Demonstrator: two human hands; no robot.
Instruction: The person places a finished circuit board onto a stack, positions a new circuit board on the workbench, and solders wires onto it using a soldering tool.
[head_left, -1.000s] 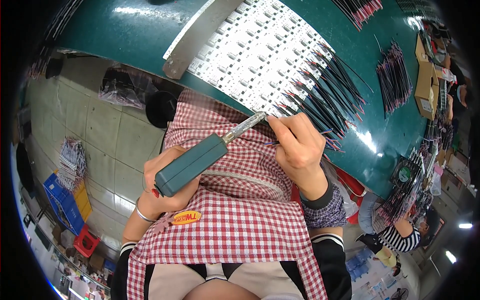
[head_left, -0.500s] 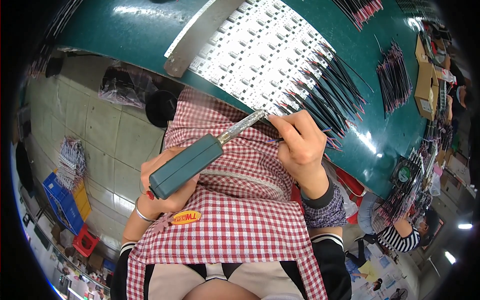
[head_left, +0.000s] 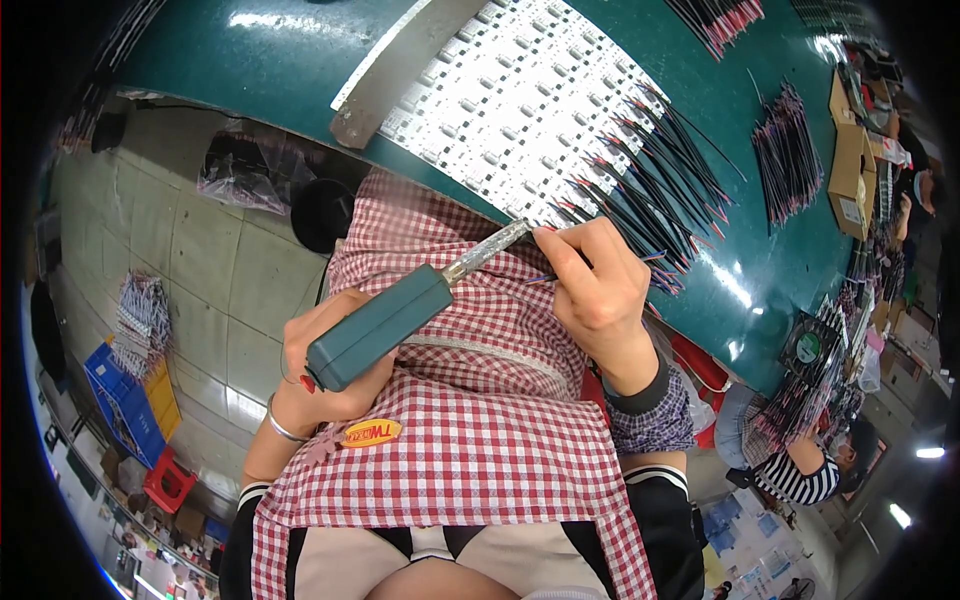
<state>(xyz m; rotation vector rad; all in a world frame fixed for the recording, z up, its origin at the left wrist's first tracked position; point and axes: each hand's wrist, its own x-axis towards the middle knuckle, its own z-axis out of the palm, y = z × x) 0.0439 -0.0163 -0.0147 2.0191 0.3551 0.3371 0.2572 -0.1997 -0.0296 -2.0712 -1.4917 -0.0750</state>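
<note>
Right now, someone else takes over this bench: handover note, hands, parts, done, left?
Left hand: wrapped around the teal handle of the soldering iron, metal tip pointing up toward the right hand.
Right hand: fingers pinch a thin black wire right at the iron's tip, above the checked apron, off the table.
White LED board panel lies on the green table, with black red-tipped wires fanned along its near edge.
More wire bundles lie farther right.
Done: many wires sit at the panel edge; joints too small to judge.
Left: the pinched wire is not yet on the panel.
</note>
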